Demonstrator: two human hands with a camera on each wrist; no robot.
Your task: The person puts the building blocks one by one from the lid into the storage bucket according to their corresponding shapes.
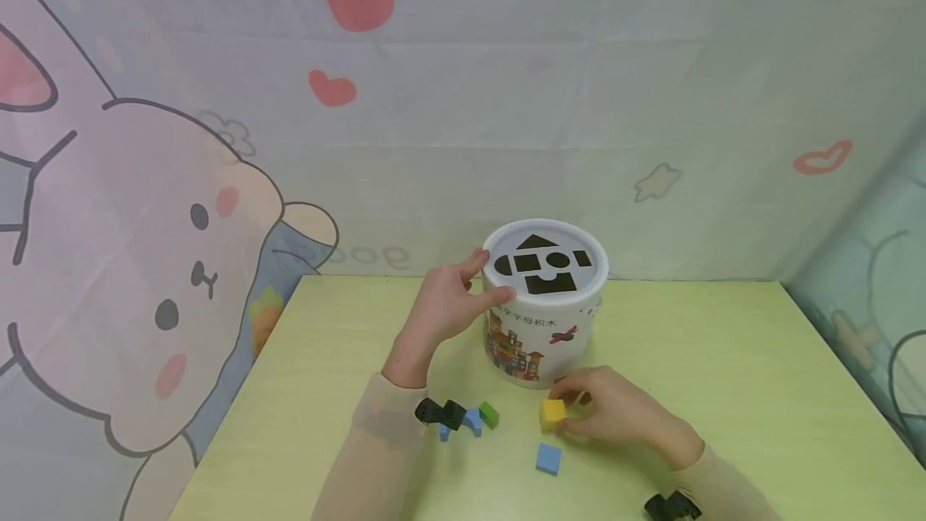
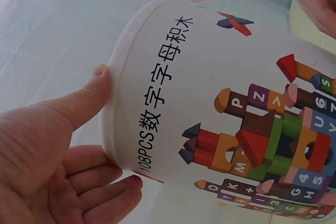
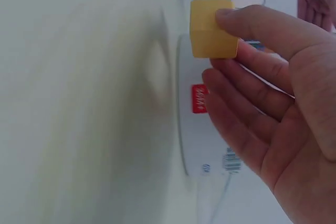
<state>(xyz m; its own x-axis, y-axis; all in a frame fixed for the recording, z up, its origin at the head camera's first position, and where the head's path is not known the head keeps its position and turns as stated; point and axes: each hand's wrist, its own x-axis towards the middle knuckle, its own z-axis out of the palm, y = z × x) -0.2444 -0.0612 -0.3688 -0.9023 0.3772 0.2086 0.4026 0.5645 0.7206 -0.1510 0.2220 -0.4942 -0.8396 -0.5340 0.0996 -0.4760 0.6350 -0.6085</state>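
A white lidded bucket [image 1: 538,344] with printed toy buildings stands upright on the table. My left hand [image 1: 452,300] grips its rim from the left, thumb and fingers against the lid edge, as the left wrist view also shows. Several shaped holes are cut through the lid [image 1: 499,244]. In front of the bucket, my right hand [image 1: 615,408] pinches a yellow block [image 1: 553,415] between thumb and fingers. The right wrist view shows that yellow block [image 3: 212,30] close to the bucket's wall. A flat blue block [image 1: 548,458] lies just nearer to me.
Left of the yellow block lie a small green block [image 1: 489,415] and a blue arched block [image 1: 473,421], partly hidden by the left wrist camera [image 1: 441,413]. The pale yellow-green table [image 1: 723,360] meets a printed cloth backdrop [image 1: 463,183] behind the bucket.
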